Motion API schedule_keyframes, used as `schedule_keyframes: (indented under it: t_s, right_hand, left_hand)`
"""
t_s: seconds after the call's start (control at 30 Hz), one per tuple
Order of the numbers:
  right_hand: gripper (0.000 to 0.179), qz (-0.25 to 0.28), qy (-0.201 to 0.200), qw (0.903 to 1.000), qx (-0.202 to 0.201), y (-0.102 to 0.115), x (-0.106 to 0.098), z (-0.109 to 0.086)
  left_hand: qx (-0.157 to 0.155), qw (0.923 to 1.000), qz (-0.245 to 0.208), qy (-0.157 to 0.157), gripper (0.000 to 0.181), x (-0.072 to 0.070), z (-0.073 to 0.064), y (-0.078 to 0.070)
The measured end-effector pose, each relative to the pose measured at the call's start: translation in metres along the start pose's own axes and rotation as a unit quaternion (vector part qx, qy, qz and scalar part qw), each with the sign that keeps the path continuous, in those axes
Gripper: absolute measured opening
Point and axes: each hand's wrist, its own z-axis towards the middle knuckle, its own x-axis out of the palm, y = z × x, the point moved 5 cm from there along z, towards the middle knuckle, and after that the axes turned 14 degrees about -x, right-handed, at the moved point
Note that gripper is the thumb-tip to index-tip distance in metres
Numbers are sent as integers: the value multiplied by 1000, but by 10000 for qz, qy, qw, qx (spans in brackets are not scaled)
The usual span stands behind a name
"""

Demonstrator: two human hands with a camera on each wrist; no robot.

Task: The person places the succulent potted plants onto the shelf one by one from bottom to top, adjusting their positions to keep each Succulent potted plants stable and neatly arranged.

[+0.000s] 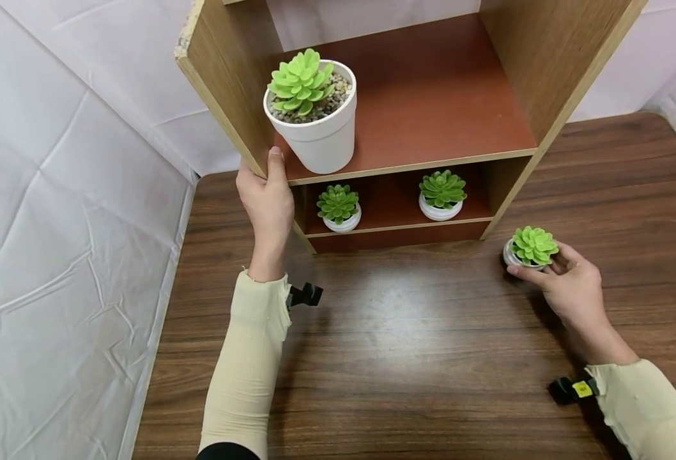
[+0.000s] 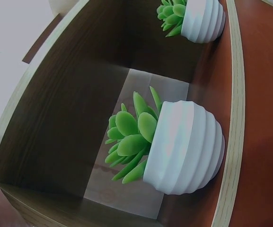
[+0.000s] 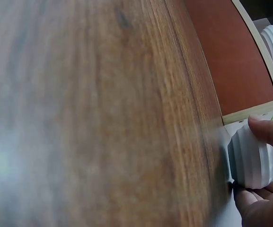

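My left hand (image 1: 266, 204) grips the left side panel of a wooden shelf unit (image 1: 568, 70), thumb on the inner face near the middle board. Close above that thumb stands a large white pot with a light green succulent (image 1: 326, 140). On the right, my right hand (image 1: 576, 287) holds a small potted succulent (image 1: 532, 248) between thumb and fingers, just outside the unit's right side. Its white ribbed pot (image 3: 254, 158) shows in the right wrist view, low over the tabletop. Two more small succulents, a left one (image 2: 188, 146) and a right one (image 1: 443, 195), sit in the lower compartment.
The brown wood-grain table (image 1: 395, 358) spreads in front of the unit and to its right. White sheeting (image 1: 68, 211) hangs along the left and behind. A black wrist camera mount (image 1: 306, 295) juts from the left sleeve, another (image 1: 568, 390) from the right.
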Motion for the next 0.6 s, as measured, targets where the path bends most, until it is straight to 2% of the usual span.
schedule_keyframes:
  t_s: [0.1,0.33,0.6]
  right_hand:
    - [69,-79,38,10000,41,2,0,0]
    - [70,-660,216,9976,-39,7,1,0]
    - [73,-818,284,9962,123,12,-2,0]
  left_hand:
    - [-15,10000,5,-8,22,0,-1,0]
    - [2,10000,7,4,22,0,0,-1]
    - [-9,10000,82,-13,20,0,-1,-3]
